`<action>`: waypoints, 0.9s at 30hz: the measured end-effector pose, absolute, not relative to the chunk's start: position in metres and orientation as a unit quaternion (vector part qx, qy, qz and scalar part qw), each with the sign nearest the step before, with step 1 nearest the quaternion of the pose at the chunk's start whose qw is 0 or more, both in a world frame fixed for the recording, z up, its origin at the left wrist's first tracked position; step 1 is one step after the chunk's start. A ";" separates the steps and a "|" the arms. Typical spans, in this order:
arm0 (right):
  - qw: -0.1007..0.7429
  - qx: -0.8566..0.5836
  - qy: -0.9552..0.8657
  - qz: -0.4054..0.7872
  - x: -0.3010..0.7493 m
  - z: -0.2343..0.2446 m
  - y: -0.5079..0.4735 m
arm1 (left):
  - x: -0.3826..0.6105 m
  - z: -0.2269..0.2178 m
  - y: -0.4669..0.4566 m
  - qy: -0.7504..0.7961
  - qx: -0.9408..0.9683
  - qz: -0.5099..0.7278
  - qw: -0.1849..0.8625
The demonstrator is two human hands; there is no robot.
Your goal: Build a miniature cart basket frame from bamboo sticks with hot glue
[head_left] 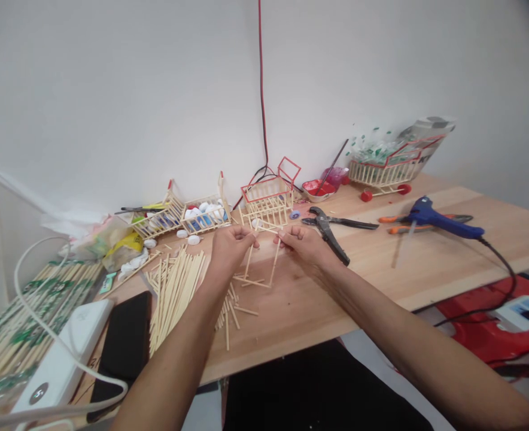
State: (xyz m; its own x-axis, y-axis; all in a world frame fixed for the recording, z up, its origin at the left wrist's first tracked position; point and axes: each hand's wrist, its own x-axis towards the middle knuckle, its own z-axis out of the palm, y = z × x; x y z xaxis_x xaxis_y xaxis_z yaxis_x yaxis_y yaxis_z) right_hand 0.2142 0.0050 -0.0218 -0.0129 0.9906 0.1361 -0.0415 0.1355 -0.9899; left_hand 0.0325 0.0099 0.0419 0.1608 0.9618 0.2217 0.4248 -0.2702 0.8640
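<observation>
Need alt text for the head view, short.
A person's left hand and right hand pinch the far end of a small stick frame at a wooden table. Loose sticks lie left; black pliers and a blue glue gun lie right. Stick-built baskets, partly red-trimmed, line the wall.

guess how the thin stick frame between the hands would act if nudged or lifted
The stick frame is probably light for its size, being a few thin sticks around open space. Its straight sides suggest some stiffness, but a hard push might break its corners, where the joints look tiny.
</observation>
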 end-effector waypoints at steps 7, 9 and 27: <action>0.550 -0.455 -0.521 0.469 0.211 -0.018 0.004 | 0.031 0.037 0.013 0.487 0.690 0.410 0.344; 0.548 -0.459 -0.521 0.466 0.210 -0.016 0.002 | 0.031 0.036 0.014 0.488 0.692 0.407 0.342; 0.558 -0.433 -0.444 0.551 0.211 -0.023 0.003 | 0.029 0.036 0.014 0.490 0.669 0.422 0.367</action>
